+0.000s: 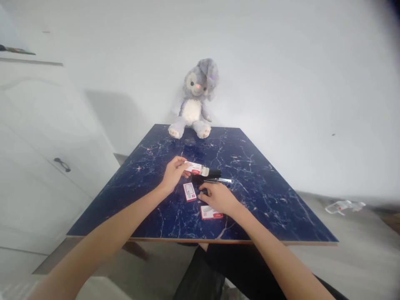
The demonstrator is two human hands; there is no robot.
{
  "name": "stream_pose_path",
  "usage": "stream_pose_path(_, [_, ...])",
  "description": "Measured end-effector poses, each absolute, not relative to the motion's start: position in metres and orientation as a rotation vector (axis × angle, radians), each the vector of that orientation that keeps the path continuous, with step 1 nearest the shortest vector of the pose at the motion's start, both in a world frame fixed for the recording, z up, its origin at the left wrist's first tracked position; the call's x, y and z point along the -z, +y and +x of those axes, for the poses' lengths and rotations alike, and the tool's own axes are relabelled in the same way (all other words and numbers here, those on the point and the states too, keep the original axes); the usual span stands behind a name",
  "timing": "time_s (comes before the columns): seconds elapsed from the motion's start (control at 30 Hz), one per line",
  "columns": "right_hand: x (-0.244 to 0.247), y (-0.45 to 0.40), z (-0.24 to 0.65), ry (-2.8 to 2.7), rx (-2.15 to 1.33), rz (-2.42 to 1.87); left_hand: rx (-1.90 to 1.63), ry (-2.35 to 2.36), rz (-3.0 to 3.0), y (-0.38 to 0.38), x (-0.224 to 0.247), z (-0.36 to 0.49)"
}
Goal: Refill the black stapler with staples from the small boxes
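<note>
Starting at the far left, a white cabinet (pixel 46 166) fills the side of the view, its dark curved handle (pixel 62 164) plain to see, and here comes the left hand (pixel 173 175), fingers and thumb pinched firmly around a red-and-white staple box (pixel 196 168), held over the dark blue, white-veined counter (pixel 265 196) with its pale end pointing right. Just below that hand, a second staple box (pixel 189 192) lies flat on the counter, right beside the other hand's fingers. Up at the back, a grey-and-white plush rabbit (pixel 193 100) sits against the wall with its feet on the counter, well away from all the action. Back to the middle, a black stapler (pixel 212 175) sits low over the counter, a steel strip (pixel 221 180) poking out to the right, and the right hand (pixel 218 198) is right up against it, fingers curled in at its near side; gripping or only touching, can't call it from here. Just below, a third staple box (pixel 211 213) lies near the counter's front edge, and way out right, a clear plastic wrapper (pixel 343 206) lies on the floor (pixel 359 258).
</note>
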State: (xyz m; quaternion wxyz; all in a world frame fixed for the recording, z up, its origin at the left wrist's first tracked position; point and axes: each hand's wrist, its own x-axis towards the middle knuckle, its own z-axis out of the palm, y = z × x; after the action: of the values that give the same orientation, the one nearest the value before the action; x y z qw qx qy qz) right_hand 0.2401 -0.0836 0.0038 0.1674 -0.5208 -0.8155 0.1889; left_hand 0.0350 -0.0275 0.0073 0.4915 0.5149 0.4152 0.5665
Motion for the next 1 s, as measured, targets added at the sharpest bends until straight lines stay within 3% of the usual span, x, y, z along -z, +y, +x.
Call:
stream_pose_path(0.2, [0.005, -0.081, 0.248, -2.243, -0.553, -1.273, -1.385, 1.104, 1.257, -0.019, -0.004, 0.031])
stream_pose_path(0.47, [0.014, -0.088, 0.247, -1.755, -0.279, -1.187, -1.121, 1.066, 1.325, -0.04, -0.019, 0.042])
stream_pose_path(1.0, [0.001, -0.085, 0.264, -1.659, -0.386, -1.048, -0.795, 0.749, 1.295, -0.037, -0.007, 0.034])
